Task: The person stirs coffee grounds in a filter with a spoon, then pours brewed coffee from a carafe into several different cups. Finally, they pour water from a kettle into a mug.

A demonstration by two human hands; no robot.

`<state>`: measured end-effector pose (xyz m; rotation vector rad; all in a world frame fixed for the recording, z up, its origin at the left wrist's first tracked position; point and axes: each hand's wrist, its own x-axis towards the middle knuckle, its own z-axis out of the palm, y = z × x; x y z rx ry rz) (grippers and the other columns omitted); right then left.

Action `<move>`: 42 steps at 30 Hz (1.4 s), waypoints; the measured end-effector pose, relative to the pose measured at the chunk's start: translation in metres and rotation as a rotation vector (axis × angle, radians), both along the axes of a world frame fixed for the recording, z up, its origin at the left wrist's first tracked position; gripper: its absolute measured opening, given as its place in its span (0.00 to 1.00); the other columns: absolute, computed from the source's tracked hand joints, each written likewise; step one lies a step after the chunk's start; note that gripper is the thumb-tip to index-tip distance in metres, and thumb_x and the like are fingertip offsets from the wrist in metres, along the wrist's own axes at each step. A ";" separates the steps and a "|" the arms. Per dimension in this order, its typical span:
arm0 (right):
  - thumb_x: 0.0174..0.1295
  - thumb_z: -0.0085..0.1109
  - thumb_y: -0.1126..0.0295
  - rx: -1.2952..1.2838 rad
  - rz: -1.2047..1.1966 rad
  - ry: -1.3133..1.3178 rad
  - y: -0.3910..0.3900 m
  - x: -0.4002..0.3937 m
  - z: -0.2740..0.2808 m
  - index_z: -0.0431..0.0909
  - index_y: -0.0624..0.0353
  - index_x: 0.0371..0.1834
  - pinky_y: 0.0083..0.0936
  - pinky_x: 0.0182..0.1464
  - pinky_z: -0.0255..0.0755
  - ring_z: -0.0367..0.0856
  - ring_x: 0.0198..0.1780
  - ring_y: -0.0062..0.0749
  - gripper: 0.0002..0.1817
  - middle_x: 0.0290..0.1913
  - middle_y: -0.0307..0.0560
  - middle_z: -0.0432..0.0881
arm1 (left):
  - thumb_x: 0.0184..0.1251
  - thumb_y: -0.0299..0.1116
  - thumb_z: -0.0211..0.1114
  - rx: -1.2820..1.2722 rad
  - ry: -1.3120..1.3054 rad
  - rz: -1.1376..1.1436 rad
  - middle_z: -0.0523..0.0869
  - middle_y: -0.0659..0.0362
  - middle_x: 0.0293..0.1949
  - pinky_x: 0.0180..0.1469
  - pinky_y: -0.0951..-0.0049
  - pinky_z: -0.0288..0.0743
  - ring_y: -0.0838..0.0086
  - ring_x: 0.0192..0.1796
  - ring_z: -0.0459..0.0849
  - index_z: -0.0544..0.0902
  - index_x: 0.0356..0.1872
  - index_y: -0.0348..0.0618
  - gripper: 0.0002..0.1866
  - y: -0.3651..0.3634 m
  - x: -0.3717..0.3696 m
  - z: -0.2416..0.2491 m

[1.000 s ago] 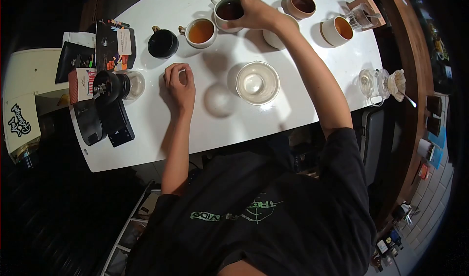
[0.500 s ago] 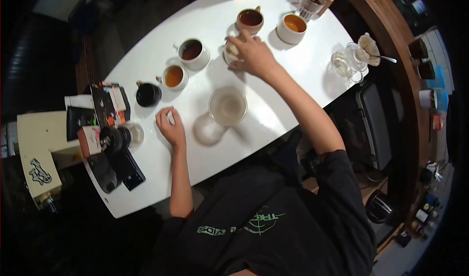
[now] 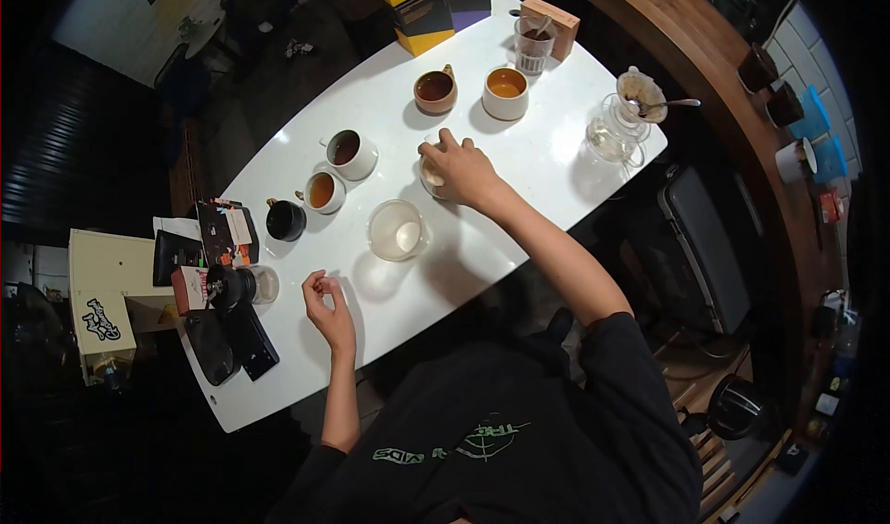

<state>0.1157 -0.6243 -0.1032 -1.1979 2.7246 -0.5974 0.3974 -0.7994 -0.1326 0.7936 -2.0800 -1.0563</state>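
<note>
My right hand [image 3: 464,172] reaches down over a small pale cup [image 3: 432,177], its fingers round the rim. The hand covers much of that cup, so its contents are hidden. Just nearer to me stands a clear, wide container [image 3: 397,230] with a bright white patch near its bottom. My left hand [image 3: 328,309] rests at the table's near side, fingers loosely curled and apart, holding nothing. Beyond the hands are a brown mug [image 3: 435,90] of dark liquid and a white cup [image 3: 506,96] of amber liquid.
On the white table [image 3: 482,246] are a white mug [image 3: 352,156], a smaller cup [image 3: 324,192] and a black cup [image 3: 286,220]. A hand grinder [image 3: 229,286] and a phone [image 3: 252,340] lie left. A glass dripper set [image 3: 619,130] with a spoon stands right, boxes [image 3: 422,14] behind.
My right hand has drawn the pale cup away from the brown mug, closer to the clear container. My left hand stays near the same spot. The view has tilted up.
</note>
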 end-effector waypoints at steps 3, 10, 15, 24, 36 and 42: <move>0.46 0.76 0.62 0.013 0.030 0.005 0.019 0.009 0.006 0.69 0.42 0.66 0.49 0.49 0.82 0.81 0.50 0.60 0.40 0.61 0.54 0.70 | 0.75 0.26 0.60 0.022 0.019 -0.025 0.77 0.59 0.40 0.51 0.75 0.71 0.77 0.42 0.75 0.76 0.51 0.35 0.09 0.028 -0.001 0.010; 0.62 0.68 0.59 -0.403 0.068 -0.016 0.104 0.063 0.063 0.69 0.55 0.66 0.48 0.56 0.75 0.76 0.58 0.59 0.31 0.64 0.59 0.69 | 0.78 0.28 0.56 0.158 0.268 0.001 0.77 0.61 0.38 0.48 0.77 0.69 0.79 0.39 0.74 0.77 0.49 0.35 0.07 0.113 0.003 0.064; 0.69 0.61 0.61 -0.632 0.218 -0.569 0.196 0.127 0.056 0.69 0.59 0.66 0.39 0.66 0.68 0.73 0.64 0.52 0.25 0.62 0.57 0.71 | 0.80 0.33 0.54 0.699 0.173 -0.289 0.79 0.63 0.36 0.50 0.78 0.70 0.81 0.42 0.77 0.78 0.53 0.40 0.10 0.184 -0.005 0.062; 0.68 0.57 0.53 -0.662 0.083 -0.176 0.265 0.197 0.027 0.65 0.47 0.75 0.54 0.77 0.43 0.55 0.78 0.57 0.33 0.79 0.58 0.56 | 0.77 0.68 0.31 1.553 0.099 -0.943 0.49 0.52 0.82 0.79 0.57 0.51 0.57 0.81 0.53 0.47 0.81 0.49 0.43 0.334 -0.048 0.050; 0.76 0.28 0.35 -1.643 0.047 -1.648 0.315 0.178 -0.008 0.51 0.52 0.81 0.40 0.76 0.52 0.58 0.78 0.44 0.40 0.80 0.51 0.57 | 0.70 0.63 0.54 -0.444 0.124 -1.159 0.61 0.47 0.77 0.78 0.47 0.46 0.48 0.80 0.55 0.65 0.76 0.46 0.41 0.374 -0.081 0.024; 0.78 0.30 0.40 -1.296 -0.108 -1.001 0.334 0.205 0.048 0.48 0.56 0.82 0.40 0.79 0.46 0.55 0.80 0.42 0.39 0.81 0.51 0.54 | 0.78 0.62 0.43 1.241 -0.109 -0.800 0.61 0.51 0.78 0.76 0.53 0.58 0.56 0.77 0.63 0.54 0.79 0.51 0.37 0.348 -0.089 0.031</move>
